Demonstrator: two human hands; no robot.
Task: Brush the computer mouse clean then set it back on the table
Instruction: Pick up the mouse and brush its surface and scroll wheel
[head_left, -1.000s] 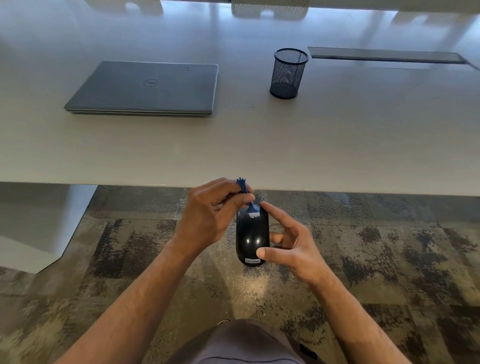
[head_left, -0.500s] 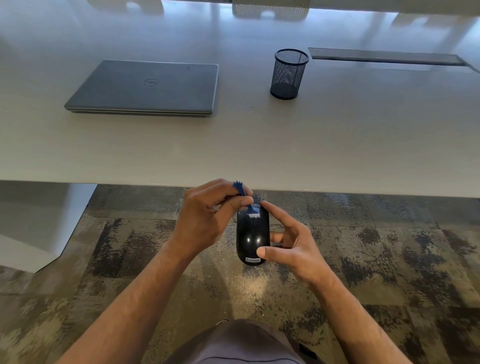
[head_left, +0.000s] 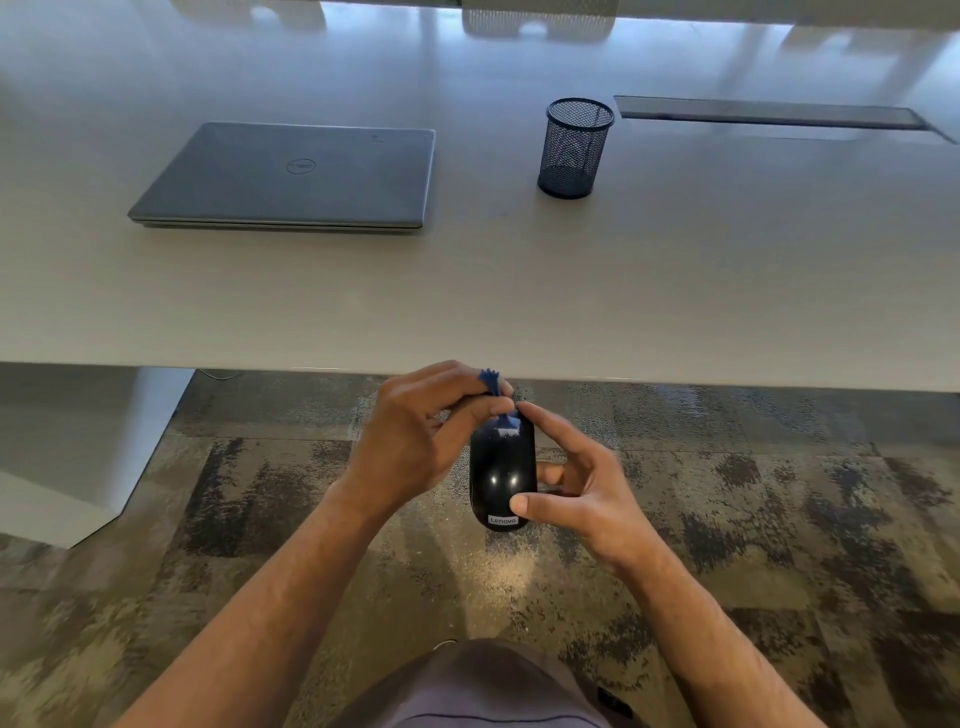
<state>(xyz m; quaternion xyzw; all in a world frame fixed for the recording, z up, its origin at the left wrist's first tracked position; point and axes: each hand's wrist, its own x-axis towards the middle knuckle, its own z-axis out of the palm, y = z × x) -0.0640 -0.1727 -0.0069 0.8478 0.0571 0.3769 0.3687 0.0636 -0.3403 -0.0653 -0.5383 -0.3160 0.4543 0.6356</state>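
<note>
The black computer mouse (head_left: 502, 475) is held in the air over the carpet, just in front of the near edge of the bench (head_left: 675, 291), not resting on it. The right hand (head_left: 582, 488) has it in a narrow grip: thumb on the rear end near the label, index finger stretched to the front end. The left hand (head_left: 421, 441) pinches a small blue brush (head_left: 501, 410), whose pale bristles touch the front part of the mouse. The mouse looks light and rigid, but its glossy shell seems slippery, so I think holding it by the two ends or by the sides is safest. The brush looks thin and a little flexible. A closed laptop (head_left: 291, 176) and a mesh pen cup (head_left: 574, 148) stand further back.
</note>
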